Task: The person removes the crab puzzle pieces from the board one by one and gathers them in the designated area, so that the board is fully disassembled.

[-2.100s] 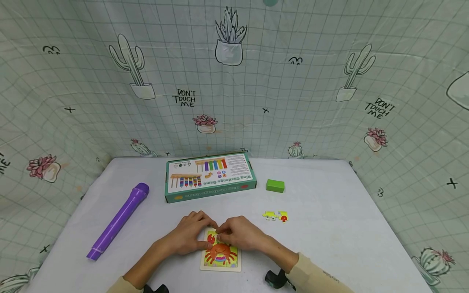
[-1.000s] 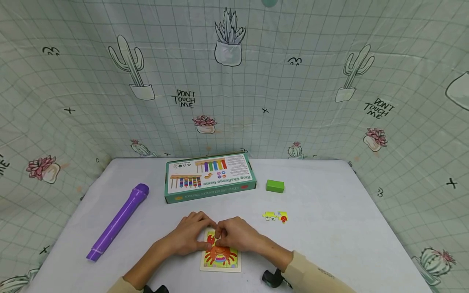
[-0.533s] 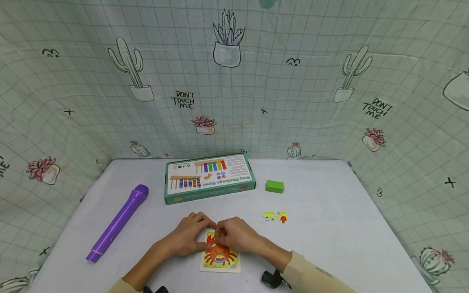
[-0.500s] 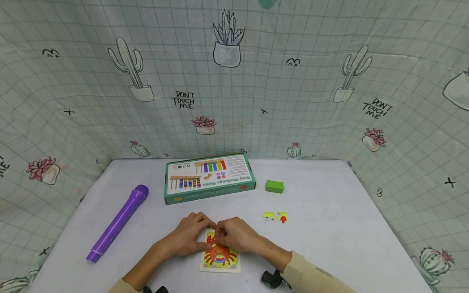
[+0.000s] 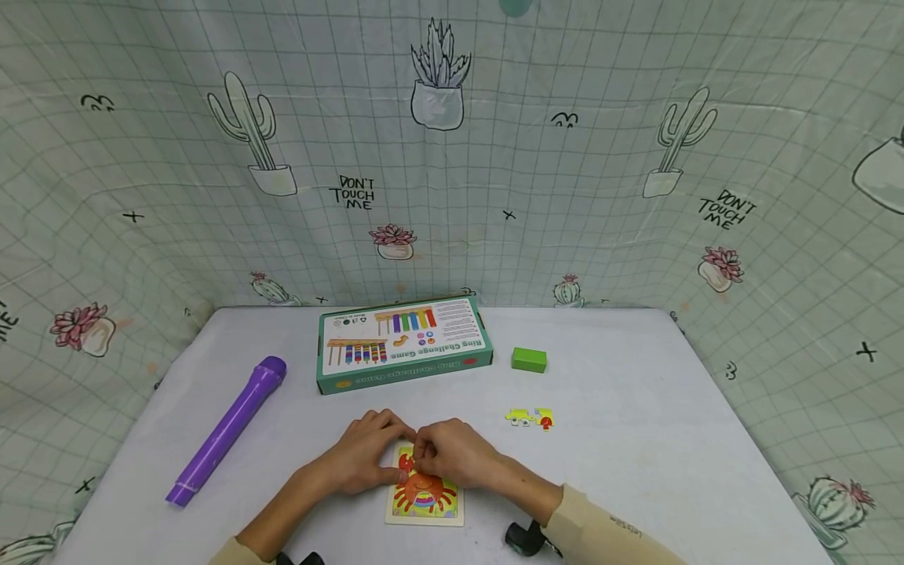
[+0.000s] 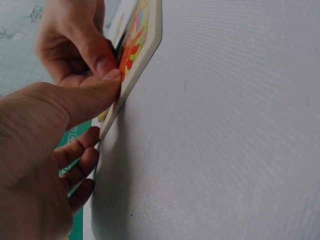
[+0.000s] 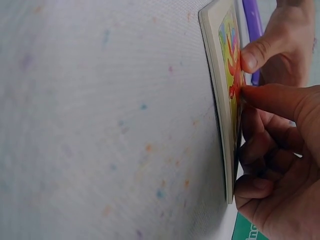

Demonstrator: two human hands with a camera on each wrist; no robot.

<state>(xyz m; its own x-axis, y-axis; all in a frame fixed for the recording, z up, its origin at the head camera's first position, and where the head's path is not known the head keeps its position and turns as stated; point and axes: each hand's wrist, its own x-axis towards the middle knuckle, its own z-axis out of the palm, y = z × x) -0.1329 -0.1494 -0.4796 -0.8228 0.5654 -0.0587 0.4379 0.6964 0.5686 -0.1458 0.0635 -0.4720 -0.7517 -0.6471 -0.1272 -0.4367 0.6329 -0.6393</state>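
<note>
A small wooden crab puzzle with a pale frame lies flat near the front of the table. My left hand holds its left side, thumb on the picture and fingers at the far edge. In the left wrist view the left thumb lies over the frame. Over the puzzle's upper part, my right hand has curled fingers and pinches a puzzle piece that is mostly hidden. The right thumb touches the picture in the right wrist view. Two loose yellow puzzle pieces, one with an eye pattern and one with red, lie to the right.
A green Ring Challenge Game box lies at the back. Right of it is a green block. A long purple tube lies slanted at the left. Printed cloth hangs behind the white table.
The right hand has shifted slightly left over the puzzle, its fingers curling more, then stayed almost still. The left hand keeps its place. The view has tilted a little.
</note>
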